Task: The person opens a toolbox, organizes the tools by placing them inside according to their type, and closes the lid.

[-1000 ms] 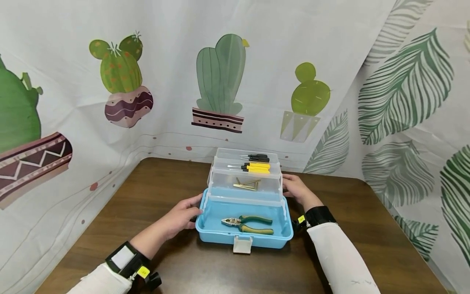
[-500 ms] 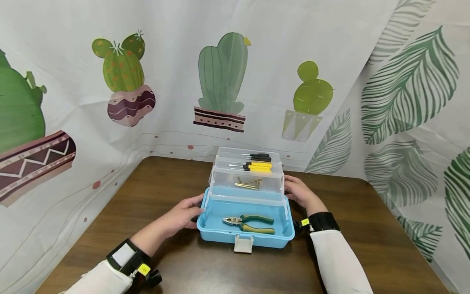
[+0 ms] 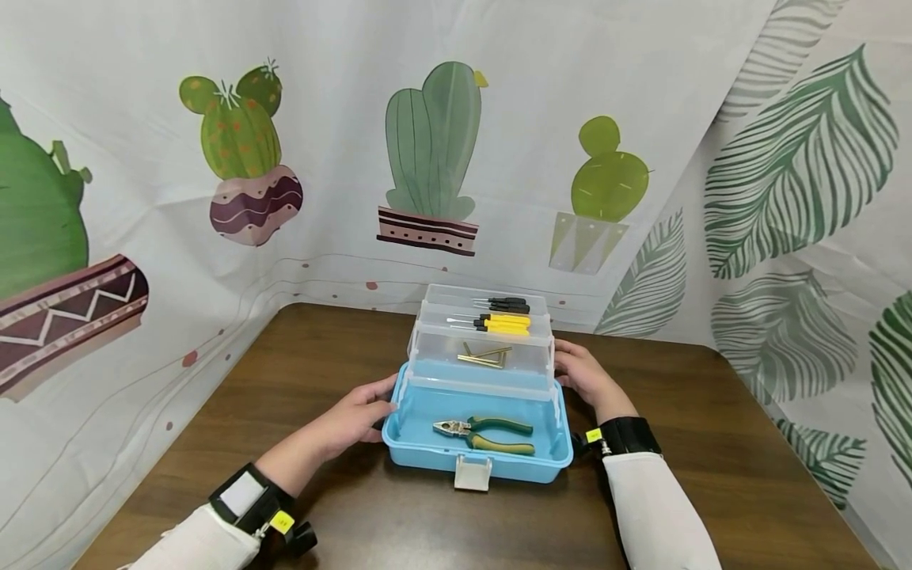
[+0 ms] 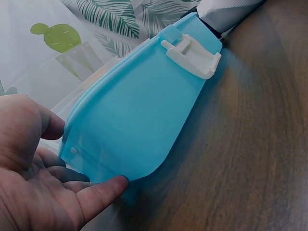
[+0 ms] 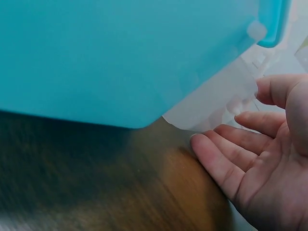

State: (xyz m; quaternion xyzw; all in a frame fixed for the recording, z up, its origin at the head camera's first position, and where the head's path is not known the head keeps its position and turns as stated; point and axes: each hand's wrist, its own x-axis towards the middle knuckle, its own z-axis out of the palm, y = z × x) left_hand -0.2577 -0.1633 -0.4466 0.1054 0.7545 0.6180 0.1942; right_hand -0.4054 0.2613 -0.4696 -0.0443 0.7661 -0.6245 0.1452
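A light blue toolbox (image 3: 470, 467) stands open, its clear tiered trays (image 3: 499, 381) raised toward the back. Green-handled pliers (image 3: 492, 435) lie on its floor. Brass-coloured hex keys (image 3: 484, 359), yellow-handled screwdrivers (image 3: 504, 324) and black-handled screwdrivers (image 3: 507, 304) fill the tiers above. My left hand (image 3: 356, 416) holds the box's left end, thumb at the rim and little finger (image 4: 108, 192) low against its bottom edge. At the back right, my right hand (image 3: 580, 368) touches the clear plastic lid (image 5: 216, 98) with loosely bent fingers (image 5: 216, 161).
The toolbox rests on a dark brown wooden table (image 3: 342, 514). A pale latch (image 3: 472, 475) hangs down at its front. Behind the table hangs a white cloth (image 3: 335, 119) printed with cacti and leaves.
The whole scene shifts slightly to the right in the head view. Both hands keep their places at the toolbox, and its contents lie as before.
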